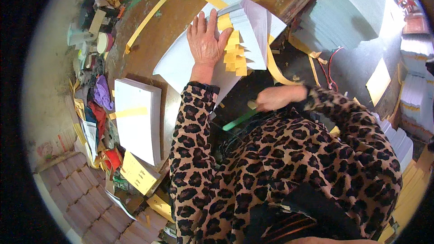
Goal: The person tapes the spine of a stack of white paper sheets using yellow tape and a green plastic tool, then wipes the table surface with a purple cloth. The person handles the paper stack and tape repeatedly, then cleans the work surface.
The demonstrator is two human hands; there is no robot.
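Observation:
My left hand (pixel 205 40) lies flat, fingers spread, on a fanned pile of white paper sheets (pixel 179 57) on the wooden table. Beside its thumb, several short yellow paper tabs (pixel 235 54) stick out between the sheets in a staggered row. My right hand (pixel 279 97) is closed at the table's near side, around a green strip-like tool (pixel 239 120) whose flat end points down to the left. A long yellow paper strip (pixel 275 69) curves from the pile's right side to my right hand; whether the fingers hold it too cannot be told.
A stack of white paper (pixel 135 122) with a yellow strip across it stands at the left. Tape rolls (pixel 104 42) and cloths (pixel 103 93) clutter the table's left edge. Large paper stacks (pixel 339 17) stand at upper right. Another yellow strip (pixel 156 12) lies on the table.

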